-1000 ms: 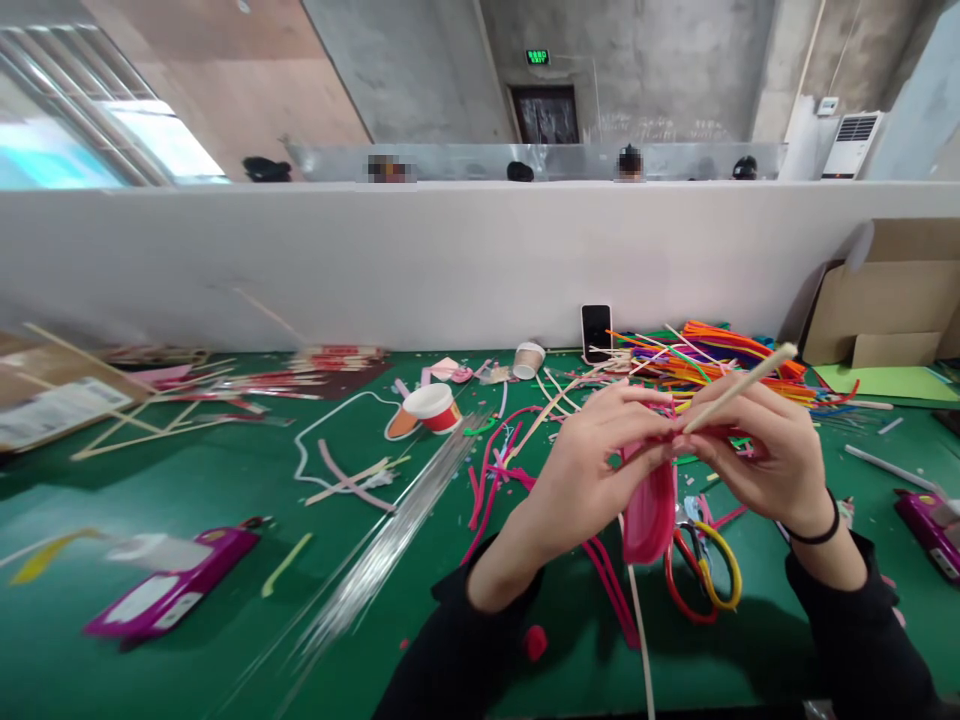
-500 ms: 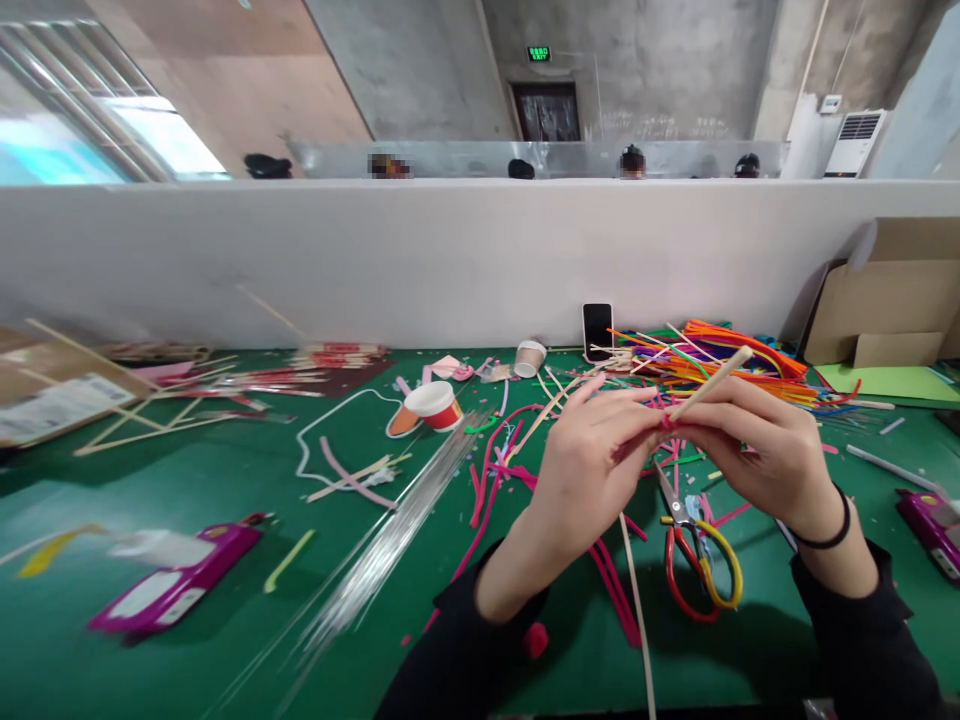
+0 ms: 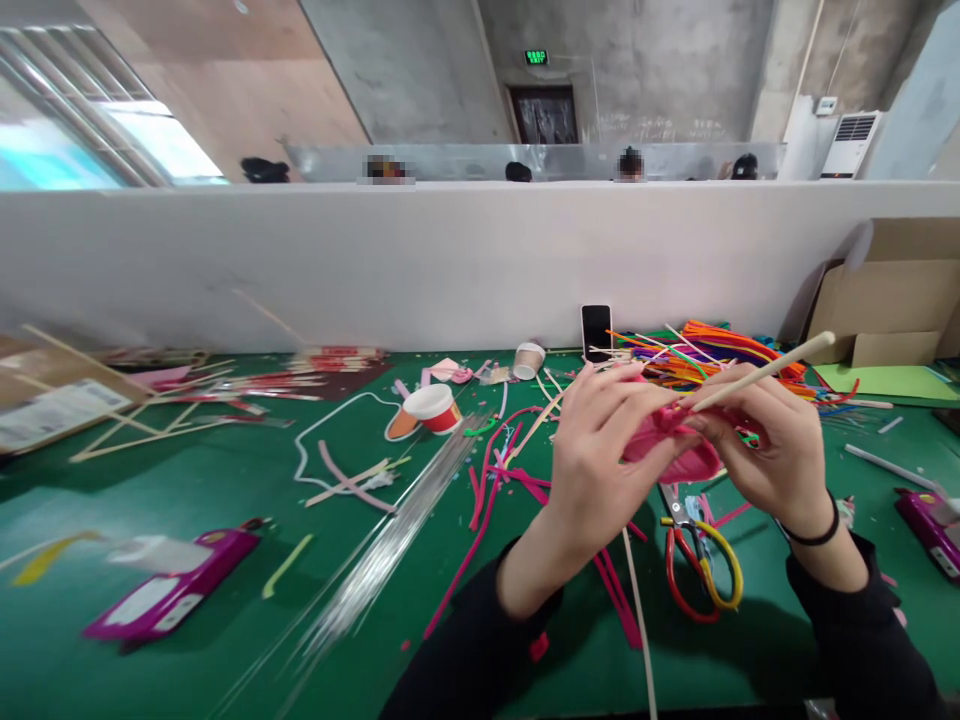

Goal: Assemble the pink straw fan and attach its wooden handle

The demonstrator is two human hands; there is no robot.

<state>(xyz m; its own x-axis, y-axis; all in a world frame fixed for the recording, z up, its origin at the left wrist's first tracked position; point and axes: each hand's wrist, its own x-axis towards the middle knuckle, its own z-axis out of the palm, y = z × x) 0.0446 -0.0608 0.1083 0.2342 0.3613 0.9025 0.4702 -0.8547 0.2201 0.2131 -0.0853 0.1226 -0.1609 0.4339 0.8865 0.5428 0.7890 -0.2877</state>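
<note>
Both hands are raised over the right half of the table, close together. My left hand is closed, its fingers pinching a pink craft piece with a rounded edge. Much of that piece is hidden behind the fingers. My right hand is closed on a pale wooden stick, which points up to the right and meets the pink piece at its lower end. Below the hands lie scissors with one red and one yellow handle.
Colourful pipe cleaners are heaped behind the hands, near a propped phone. Thin wires, a paper cup and a purple glue gun lie leftward. A cardboard box stands at the back right.
The pink piece has turned and now shows between my hands. The stick's upper end has swung right and tilted lower. My left wrist has shifted slightly to the right.
</note>
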